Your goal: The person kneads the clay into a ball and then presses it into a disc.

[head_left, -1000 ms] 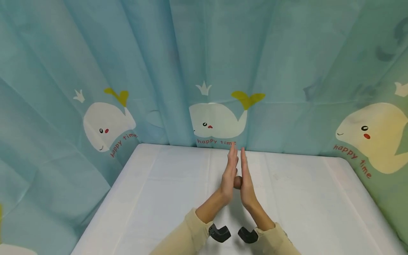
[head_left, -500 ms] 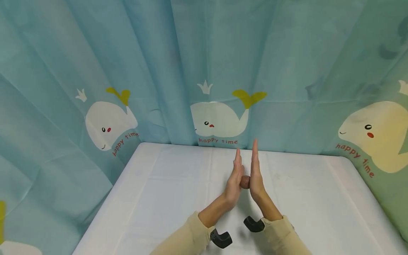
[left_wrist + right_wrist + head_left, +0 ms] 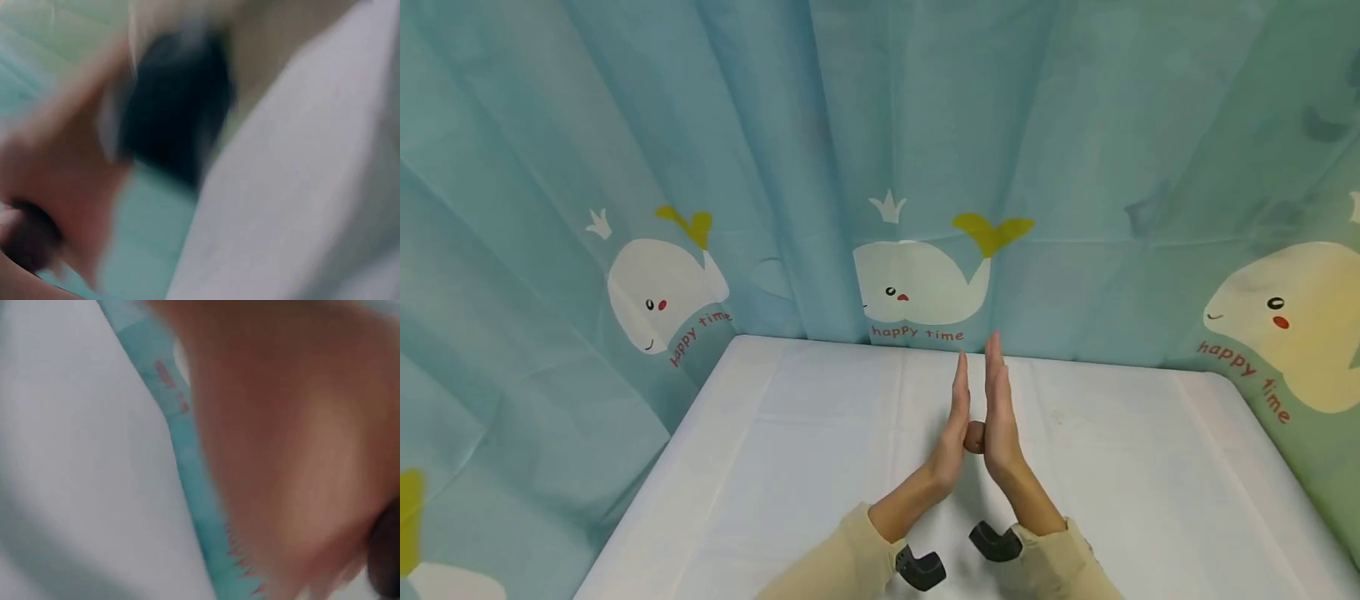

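In the head view, a small brown ball (image 3: 975, 437) sits between two facing palms, above the white table. My left hand (image 3: 951, 442) touches it from the left and my right hand (image 3: 1002, 429) from the right. Both hands have their fingers straight and pointing away from me, with the right fingertips reaching a little farther. The palms hide part of the ball. Up close and blurred, the dark ball (image 3: 30, 240) shows at the lower left of the left wrist view. At the right edge of the right wrist view, the ball (image 3: 385, 553) is partly cut off.
A white-covered table (image 3: 820, 433) lies beneath the hands. Behind and around it hangs a blue-green curtain (image 3: 1075, 167) printed with whales. Black wrist cameras (image 3: 921, 569) stick out below both beige sleeves (image 3: 842, 554).
Both hands and the ball have shifted right. The palms have slid against each other: the left fingertips reached farther a second ago, the right ones do now. The head view has shifted slightly.
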Demonstrator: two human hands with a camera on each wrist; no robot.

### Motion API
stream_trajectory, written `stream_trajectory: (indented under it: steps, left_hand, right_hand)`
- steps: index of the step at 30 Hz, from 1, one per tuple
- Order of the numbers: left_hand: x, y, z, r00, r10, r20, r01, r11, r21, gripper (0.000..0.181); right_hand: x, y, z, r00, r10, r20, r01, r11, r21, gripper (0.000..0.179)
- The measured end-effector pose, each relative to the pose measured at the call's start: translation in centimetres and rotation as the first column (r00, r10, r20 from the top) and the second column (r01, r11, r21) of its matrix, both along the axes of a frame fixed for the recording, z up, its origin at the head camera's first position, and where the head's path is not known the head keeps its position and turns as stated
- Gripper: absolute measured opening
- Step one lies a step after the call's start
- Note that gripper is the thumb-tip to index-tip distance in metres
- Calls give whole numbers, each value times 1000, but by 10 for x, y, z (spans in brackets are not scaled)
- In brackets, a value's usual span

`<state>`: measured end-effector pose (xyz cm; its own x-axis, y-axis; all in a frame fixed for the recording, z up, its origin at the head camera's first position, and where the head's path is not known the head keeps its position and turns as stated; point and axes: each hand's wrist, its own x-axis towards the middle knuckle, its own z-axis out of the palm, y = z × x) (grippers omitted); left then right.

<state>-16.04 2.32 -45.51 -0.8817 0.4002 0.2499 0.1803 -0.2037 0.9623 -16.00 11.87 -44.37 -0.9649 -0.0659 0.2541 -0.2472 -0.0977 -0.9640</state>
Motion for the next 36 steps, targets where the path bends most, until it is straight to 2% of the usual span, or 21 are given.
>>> stream_trajectory:
  steps: [3, 7, 11, 13, 15, 17, 19, 23, 25, 28, 30, 32, 34, 36]
  left_hand:
    - [4, 1, 7, 1000, -12, 2, 12, 999, 37, 62]
    - [-6, -4, 15, 999, 45, -17, -45, 999, 25, 66]
    - [-20, -7, 10, 991, 118, -59, -121, 991, -50, 64]
    - [-21, -6, 5, 993, 100, -56, -105, 991, -84, 61]
    - [-16, -4, 0, 997, 58, -51, -63, 992, -107, 60]
    - [-9, -2, -2, 999, 11, -47, -16, 994, -110, 60]
    - [-1, 0, 0, 999, -17, -45, 13, 994, -104, 60]
    - [7, 2, 8, 1000, -8, -14, 7, 997, -74, 63]
    - [4, 1, 12, 1000, 15, 8, -15, 999, -45, 64]
    - [-7, -3, 15, 996, 77, 42, -76, 997, -21, 64]
    - [-15, -6, 12, 992, 116, 46, -114, 993, -40, 62]
    - [-19, -6, 4, 992, 118, 40, -115, 991, -71, 60]
    - [-16, -5, -3, 995, 100, 21, -98, 991, -91, 59]
    - [-10, -2, -7, 997, 72, 6, -71, 994, -84, 59]
  right_hand:
    - [-7, 6, -10, 996, 31, 86, -26, 998, -66, 56]
    - [4, -8, -26, 995, 72, 73, -66, 994, -85, 56]
    - [23, -23, -24, 998, 45, -43, -50, 991, -121, 54]
    - [28, -23, -15, 994, 28, -105, -41, 991, -129, 55]
    - [28, -19, -5, 990, 16, -137, -33, 992, -125, 56]
    - [21, -12, 1, 994, 4, -105, -16, 994, -107, 56]
    - [11, -3, 2, 999, -8, -38, 4, 995, -101, 57]
    - [-4, 8, -12, 996, -3, 90, 12, 995, -101, 56]
    - [-4, 5, -21, 995, 1, 100, 7, 997, -79, 56]
    - [8, -11, -31, 999, 12, 42, -10, 999, -37, 55]
    - [18, -20, -31, 1000, 6, -17, -7, 1000, -12, 54]
    - [25, -24, -25, 998, -1, -67, 1, 1000, 3, 53]
    - [25, -20, -14, 996, -4, -93, 4, 1000, -8, 54]
    - [18, -13, -6, 998, 5, -62, -7, 999, -47, 54]
